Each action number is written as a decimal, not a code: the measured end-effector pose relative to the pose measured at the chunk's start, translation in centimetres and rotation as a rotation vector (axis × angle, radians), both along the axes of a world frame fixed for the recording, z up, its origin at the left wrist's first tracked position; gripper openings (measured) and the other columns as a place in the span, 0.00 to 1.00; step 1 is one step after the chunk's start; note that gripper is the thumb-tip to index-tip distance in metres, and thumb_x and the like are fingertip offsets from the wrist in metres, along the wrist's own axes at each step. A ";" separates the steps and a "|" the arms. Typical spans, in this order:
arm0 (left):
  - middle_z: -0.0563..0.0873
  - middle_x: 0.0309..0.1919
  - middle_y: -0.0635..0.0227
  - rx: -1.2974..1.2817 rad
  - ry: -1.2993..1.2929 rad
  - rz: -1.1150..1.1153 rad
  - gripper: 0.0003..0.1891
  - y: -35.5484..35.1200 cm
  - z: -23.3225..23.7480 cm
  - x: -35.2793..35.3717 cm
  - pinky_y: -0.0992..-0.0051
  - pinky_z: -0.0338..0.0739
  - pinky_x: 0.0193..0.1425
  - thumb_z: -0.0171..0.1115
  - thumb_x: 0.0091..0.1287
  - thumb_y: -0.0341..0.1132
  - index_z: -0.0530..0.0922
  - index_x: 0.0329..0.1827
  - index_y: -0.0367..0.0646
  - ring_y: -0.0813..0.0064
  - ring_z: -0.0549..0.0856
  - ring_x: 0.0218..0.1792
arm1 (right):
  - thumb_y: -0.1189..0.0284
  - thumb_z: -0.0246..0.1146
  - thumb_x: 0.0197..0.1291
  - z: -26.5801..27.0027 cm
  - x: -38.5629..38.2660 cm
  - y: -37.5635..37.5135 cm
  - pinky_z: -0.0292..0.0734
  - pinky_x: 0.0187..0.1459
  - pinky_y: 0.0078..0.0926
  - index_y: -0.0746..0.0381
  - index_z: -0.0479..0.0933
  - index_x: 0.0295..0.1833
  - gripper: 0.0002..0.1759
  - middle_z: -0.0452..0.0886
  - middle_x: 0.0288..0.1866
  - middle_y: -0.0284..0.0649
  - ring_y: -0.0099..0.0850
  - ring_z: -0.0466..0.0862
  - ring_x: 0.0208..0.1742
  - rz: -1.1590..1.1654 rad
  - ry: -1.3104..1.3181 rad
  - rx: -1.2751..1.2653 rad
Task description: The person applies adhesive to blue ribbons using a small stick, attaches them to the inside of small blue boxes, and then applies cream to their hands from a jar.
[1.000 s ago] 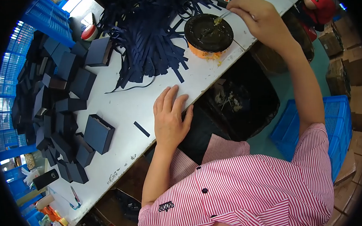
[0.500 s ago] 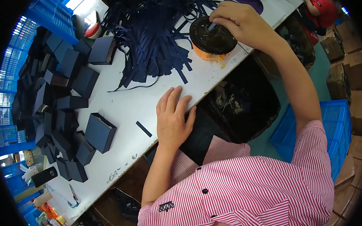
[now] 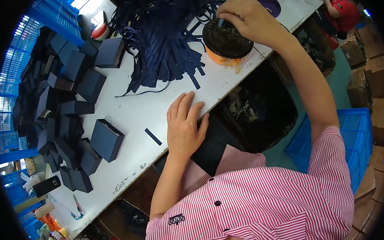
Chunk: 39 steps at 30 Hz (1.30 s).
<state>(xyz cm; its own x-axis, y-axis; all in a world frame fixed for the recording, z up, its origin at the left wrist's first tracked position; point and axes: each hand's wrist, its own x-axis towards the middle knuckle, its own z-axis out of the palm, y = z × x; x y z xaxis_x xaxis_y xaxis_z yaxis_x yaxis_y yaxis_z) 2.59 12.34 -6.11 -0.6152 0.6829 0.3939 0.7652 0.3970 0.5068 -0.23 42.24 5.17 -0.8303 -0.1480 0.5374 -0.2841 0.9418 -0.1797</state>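
My right hand (image 3: pixel 253 22) is over a round orange pot (image 3: pixel 224 58) with a dark, shiny top. Its fingers pinch a thin, pale flat stick (image 3: pixel 220 22) whose lower end meets the dark surface; the rest is hidden by the fingers. My left hand (image 3: pixel 184 131) lies on the white table (image 3: pixel 131 107) near its front edge, fingers outstretched, holding nothing. Beside it is a short dark blue strip (image 3: pixel 153 136). Beyond it spreads a heap of dark blue ribbon strips (image 3: pixel 168 56).
Many dark blue boxes (image 3: pixel 106 140) pile up on the left against blue crates (image 3: pixel 61 20). A phone (image 3: pixel 46 186) and a cutter (image 3: pixel 77 203) lie at the near left. A black-lined bin (image 3: pixel 264 112) stands below the edge. Another person in red (image 3: pixel 344 15) sits at upper right.
My right hand has shifted slightly left and up over the pot, and the stick now stands more upright near the rim. My left hand has stayed in place.
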 end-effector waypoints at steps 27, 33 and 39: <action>0.80 0.62 0.58 -0.008 0.001 0.004 0.15 0.1 0.0 0.1 0.57 0.67 0.70 0.71 0.58 0.32 0.82 0.49 0.43 0.54 0.75 0.67 | 0.73 0.62 0.67 0.9 1.2 0.9 0.77 0.45 0.30 0.68 0.81 0.43 0.08 0.84 0.38 0.44 0.40 0.83 0.40 0.009 -0.113 0.066; 0.80 0.62 0.58 -0.010 0.005 0.006 0.15 0.0 0.0 0.1 0.57 0.68 0.70 0.71 0.58 0.32 0.82 0.49 0.43 0.53 0.75 0.67 | 0.71 0.62 0.68 2.3 2.9 1.4 0.75 0.43 0.27 0.68 0.81 0.44 0.09 0.84 0.37 0.41 0.33 0.82 0.38 0.016 -0.205 -0.038; 0.79 0.63 0.57 -0.022 0.014 -0.002 0.16 0.0 0.0 0.1 0.56 0.67 0.70 0.71 0.59 0.33 0.82 0.49 0.43 0.53 0.74 0.67 | 0.72 0.64 0.63 4.9 2.2 1.5 0.78 0.44 0.36 0.67 0.83 0.40 0.08 0.84 0.35 0.48 0.43 0.85 0.39 -0.082 -0.165 -0.065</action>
